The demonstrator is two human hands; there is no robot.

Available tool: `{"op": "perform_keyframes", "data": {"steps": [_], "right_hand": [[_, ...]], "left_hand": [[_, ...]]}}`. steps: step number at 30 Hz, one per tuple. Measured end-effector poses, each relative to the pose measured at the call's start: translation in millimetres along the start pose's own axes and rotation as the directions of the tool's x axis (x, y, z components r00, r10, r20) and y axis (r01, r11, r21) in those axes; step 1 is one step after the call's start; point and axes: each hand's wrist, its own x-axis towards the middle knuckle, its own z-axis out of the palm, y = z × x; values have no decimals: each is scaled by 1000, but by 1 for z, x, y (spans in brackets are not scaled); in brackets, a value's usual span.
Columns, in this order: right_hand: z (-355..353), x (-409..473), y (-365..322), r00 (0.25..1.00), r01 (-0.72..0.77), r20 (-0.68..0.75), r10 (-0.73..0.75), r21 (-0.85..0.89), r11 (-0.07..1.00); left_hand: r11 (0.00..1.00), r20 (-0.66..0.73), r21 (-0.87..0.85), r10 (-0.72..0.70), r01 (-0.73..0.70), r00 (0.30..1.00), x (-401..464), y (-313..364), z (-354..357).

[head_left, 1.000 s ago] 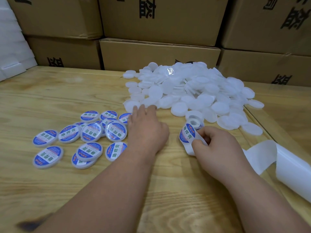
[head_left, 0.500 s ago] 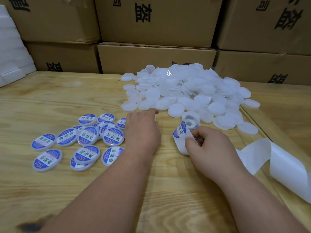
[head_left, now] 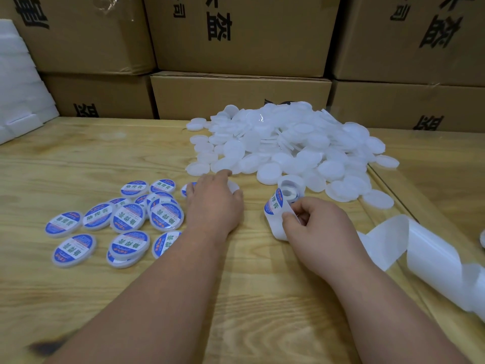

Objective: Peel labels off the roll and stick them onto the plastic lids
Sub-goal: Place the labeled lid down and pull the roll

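A big heap of blank white plastic lids (head_left: 286, 143) lies at the middle back of the wooden table (head_left: 78, 158). Several lids with blue and white labels (head_left: 128, 219) are spread at the left. My left hand (head_left: 214, 203) lies palm down at the heap's near edge, its fingers resting on one blank lid (head_left: 235, 187) that peeks out beside them. My right hand (head_left: 312, 227) pinches the backing strip of the label roll (head_left: 290, 189), where a blue label (head_left: 275, 204) curves over the strip's bend.
Used white backing strip (head_left: 420, 248) trails in loops toward the right edge of the table. Stacked cardboard boxes (head_left: 241, 95) wall off the back. White foam pieces (head_left: 18, 101) sit at the far left.
My left hand has drawn slightly back from the heap, and a blank lid now shows under its fingers. My right hand has kept its pinch on the strip.
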Motion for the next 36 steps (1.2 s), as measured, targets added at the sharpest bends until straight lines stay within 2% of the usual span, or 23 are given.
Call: {"op": "perform_keyframes", "data": {"steps": [2,5,8,15,17,20,23,29,33,36], "right_hand": [[0,0,-1,1000,9,2,-9,4,1000],[0,-1,-1,1000,20,0,-20,1,1000],[-1,-1,-1,1000,22,-1,-22,2,1000],[0,-1,-1,1000,23,11,-23,1,1000],[0,-1,-2,1000,22,20,-22,8,1000],[0,-2,-5,999,14,38,-15,26,1000],[-1,-4,-7,999,1,50,-3,40,999],[-2,-5,-11,999,-8,47,5,48,999],[-1,-6,-13,1000,-2,25,1,46,999],[1,-6,-14,1000,8,4,-8,66,998]], "left_hand": [[997,-10,-78,30,-30,1000,-3,0,-3],[977,47,-206,70,-59,996,-6,-3,-8],[954,79,-298,40,-15,996,-3,-13,-16],[974,68,-219,-37,51,997,13,-43,-28],[980,43,-198,25,-16,999,12,-41,-27],[966,-9,-174,193,-192,981,2,-37,-22],[948,-57,-216,227,-234,972,-5,-36,-26],[896,-64,-306,319,-323,946,-41,-17,-32],[800,-127,-555,189,-228,974,-73,1,-24],[767,-91,-617,150,-174,984,-76,11,-21]]}}
